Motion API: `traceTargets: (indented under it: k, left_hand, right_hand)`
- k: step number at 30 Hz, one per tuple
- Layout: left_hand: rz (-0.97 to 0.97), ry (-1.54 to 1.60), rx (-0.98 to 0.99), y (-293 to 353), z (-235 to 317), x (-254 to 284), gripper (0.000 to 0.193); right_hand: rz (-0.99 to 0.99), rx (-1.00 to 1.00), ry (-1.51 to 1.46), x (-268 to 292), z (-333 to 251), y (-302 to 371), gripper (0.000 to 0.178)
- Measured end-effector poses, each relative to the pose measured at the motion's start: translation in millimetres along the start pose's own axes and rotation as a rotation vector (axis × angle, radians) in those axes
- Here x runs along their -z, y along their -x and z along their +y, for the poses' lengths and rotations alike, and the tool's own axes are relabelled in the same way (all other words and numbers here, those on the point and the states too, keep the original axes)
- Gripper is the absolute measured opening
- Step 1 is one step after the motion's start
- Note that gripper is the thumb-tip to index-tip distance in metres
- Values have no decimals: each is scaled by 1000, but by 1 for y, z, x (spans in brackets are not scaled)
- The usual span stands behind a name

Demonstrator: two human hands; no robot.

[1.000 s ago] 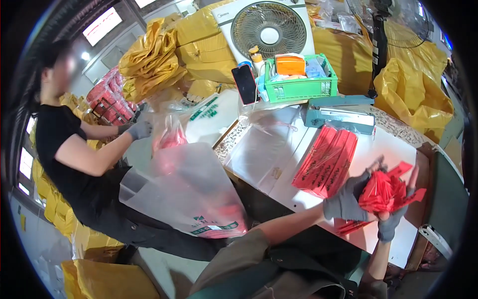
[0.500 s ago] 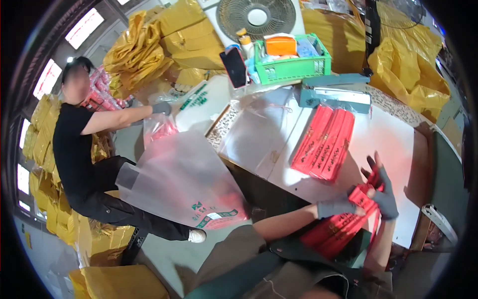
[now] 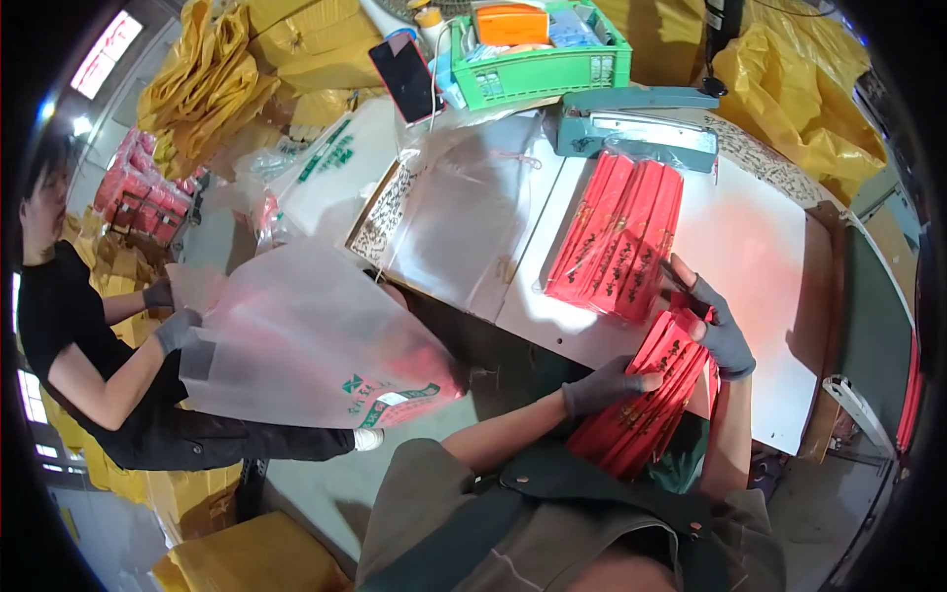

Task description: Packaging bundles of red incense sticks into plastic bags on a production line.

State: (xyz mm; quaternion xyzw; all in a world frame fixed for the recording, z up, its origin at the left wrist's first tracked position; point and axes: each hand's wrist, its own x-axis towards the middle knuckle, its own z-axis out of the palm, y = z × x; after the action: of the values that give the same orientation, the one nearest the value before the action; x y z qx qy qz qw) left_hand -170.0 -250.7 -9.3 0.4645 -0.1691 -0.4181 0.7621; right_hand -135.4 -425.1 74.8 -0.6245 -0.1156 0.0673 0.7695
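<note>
Both my hands wear grey fingerless gloves. My left hand (image 3: 602, 385) is closed on the near side of a bunch of long red printed packets (image 3: 631, 419), its thumb on top. My right hand (image 3: 722, 331) grips the bunch's far end, forefinger stretched toward the table. The bunch slants from my lap to the table's front edge, its lower end partly hidden by my arm and clothes. Just beyond it, a clear bag of similar red packets (image 3: 619, 237) lies flat on the white table (image 3: 750, 227). Behind that bag stands a teal bag sealer (image 3: 636, 138).
At left, a co-worker (image 3: 84, 345) in black holds a large translucent bag (image 3: 296, 326) with red contents. Clear plastic bags (image 3: 464, 227) lie on the table's left part. A green crate (image 3: 543, 64) and a phone (image 3: 402, 77) are behind. Yellow wrapped bundles (image 3: 316, 49) are piled around.
My view has shifted, and my hands have drawn the red packets into a tighter bunch. The co-worker's hands have left the small red bag and now hold the large translucent bag's edge.
</note>
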Motion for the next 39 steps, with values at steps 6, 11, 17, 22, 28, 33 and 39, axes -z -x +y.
traceTargets:
  k: [6,11,17,22,28,33,39]
  left_hand:
    - [46,-42,-15,9,9,10,55]
    - [143,-804,-152,53,84,71,34]
    - [947,-1632,177,123,160,240,20]
    - [902,-1682,48,133,135,299,13]
    - [1176,-240,-608,103,138,267,17]
    - [598,-351,-764,39,73,149,8]
    - [562,-34,-327,16,82,55,9]
  right_hand:
    - [-296,-253,85,2,0,-23,34]
    - [-308,-226,180,-2,16,-36,23]
    - [-261,-236,195,2,20,-37,29]
    - [-253,-249,187,-3,24,-37,28]
    - [-242,-217,171,0,25,-35,23]
    - [-280,-172,296,-35,11,-45,56]
    - [-177,-163,320,-2,21,-25,18]
